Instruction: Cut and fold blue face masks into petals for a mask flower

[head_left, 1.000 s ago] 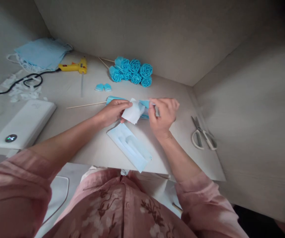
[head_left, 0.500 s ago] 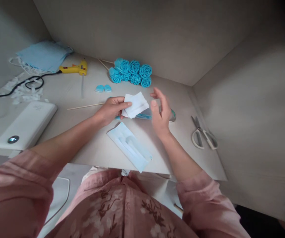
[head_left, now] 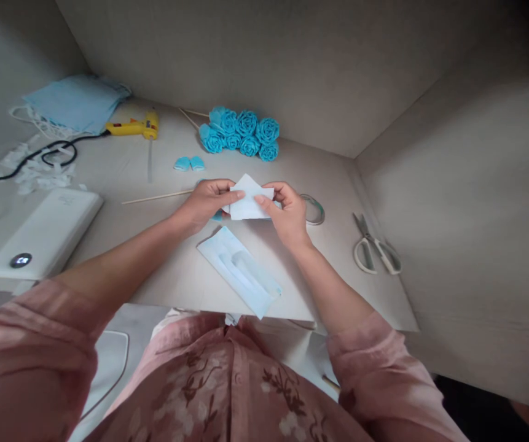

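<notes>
Folded white fabric pieces are pinched between my two hands above the table. My left hand grips their left side, with the thumb on top. My right hand closes on their right side, its thumb also pressing on the upper face. Just below my hands, a light blue strip of mask fabric lies slantwise on the table. Behind my left hand a thin wooden stick sticks out to the left. Small blue pieces peek out under my left hand, mostly hidden.
Several blue fabric roses lie at the back, with two small blue pieces before them. A yellow glue gun, blue masks and a white power bank are left. Scissors and a tape roll lie right.
My right hand has moved left from beside the white fabric and taken hold of its right side. The fabric pieces have turned, with a point now facing up. My left hand stays about where it was.
</notes>
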`<state>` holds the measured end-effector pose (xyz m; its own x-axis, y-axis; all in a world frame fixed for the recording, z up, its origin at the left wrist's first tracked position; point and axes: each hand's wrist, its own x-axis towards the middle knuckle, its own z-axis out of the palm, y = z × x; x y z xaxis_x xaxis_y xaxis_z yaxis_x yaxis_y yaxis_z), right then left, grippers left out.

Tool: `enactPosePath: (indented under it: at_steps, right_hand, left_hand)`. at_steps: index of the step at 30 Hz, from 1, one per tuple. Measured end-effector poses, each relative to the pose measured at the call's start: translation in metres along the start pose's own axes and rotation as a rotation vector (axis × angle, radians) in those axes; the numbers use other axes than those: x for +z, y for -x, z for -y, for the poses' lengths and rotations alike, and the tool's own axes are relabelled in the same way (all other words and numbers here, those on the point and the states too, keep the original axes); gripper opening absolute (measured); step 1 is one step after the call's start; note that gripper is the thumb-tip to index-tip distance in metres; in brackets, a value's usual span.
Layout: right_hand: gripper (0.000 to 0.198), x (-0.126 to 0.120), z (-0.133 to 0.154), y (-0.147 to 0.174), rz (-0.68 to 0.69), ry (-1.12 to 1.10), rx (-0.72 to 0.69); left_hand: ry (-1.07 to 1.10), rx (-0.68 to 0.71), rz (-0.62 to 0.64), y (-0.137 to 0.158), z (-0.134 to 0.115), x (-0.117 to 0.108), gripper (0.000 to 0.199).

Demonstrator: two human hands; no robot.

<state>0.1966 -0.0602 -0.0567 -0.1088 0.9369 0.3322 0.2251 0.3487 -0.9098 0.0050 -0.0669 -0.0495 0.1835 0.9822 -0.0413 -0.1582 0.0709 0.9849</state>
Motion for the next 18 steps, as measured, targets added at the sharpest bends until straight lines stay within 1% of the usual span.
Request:
enactPosePath:
  at_steps: [3, 7, 12, 16, 18]
  right_hand:
    - [0.025, 0.001, -0.005, -0.001, -0.047, -0.067, -0.012]
    - [0.022, -0.002, -0.007, -0.002, -0.073, -0.045, -0.026]
    - [0.022, -0.003, -0.007, -0.002, -0.169, 0.013, -0.021]
    - [0.023, -0.002, -0.01, -0.004, -0.217, -0.003, -0.015]
    - [0.024, -0.005, -0.015, -0.008, -0.265, -0.008, -0.025]
  left_hand:
    - [0.052, 0.007, 0.002, -0.003, 0.002, -0.003, 0.038]
    - [0.085, 0.035, 0.031, -0.004, 0.004, -0.003, 0.036]
    - [0.064, 0.029, 0.008, -0.004, 0.004, -0.001, 0.041]
    - [0.046, 0.034, 0.003, -0.003, 0.002, 0.0, 0.042]
    - [0.035, 0.044, -0.006, -0.004, 0.001, 0.0, 0.042]
